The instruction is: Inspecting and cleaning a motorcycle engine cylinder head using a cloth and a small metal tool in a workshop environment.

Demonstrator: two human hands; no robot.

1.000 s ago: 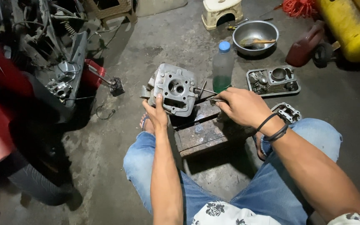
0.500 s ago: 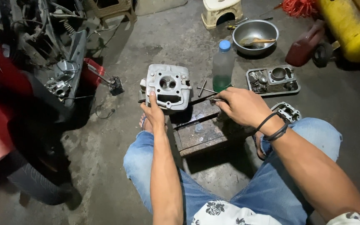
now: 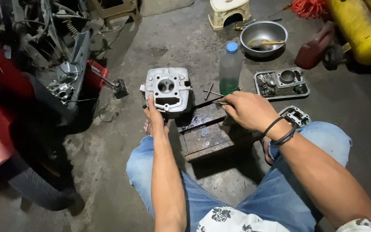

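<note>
Holding a pale grey cast-aluminium cylinder head [image 3: 167, 89] upright on the near-left corner of the low, dark, oil-stained wooden bench [image 3: 209, 135], the left hand [image 3: 154, 115] has its grip closed on the casting's lower edge, thumb up the ported face. The right hand [image 3: 247, 111], its grip pinched shut around a thin dark metal rod [image 3: 202, 104], lies right of the head; the rod's long axis runs leftward to the casting's base. A green-tinted plastic bottle [image 3: 229, 68] stands just beyond.
</note>
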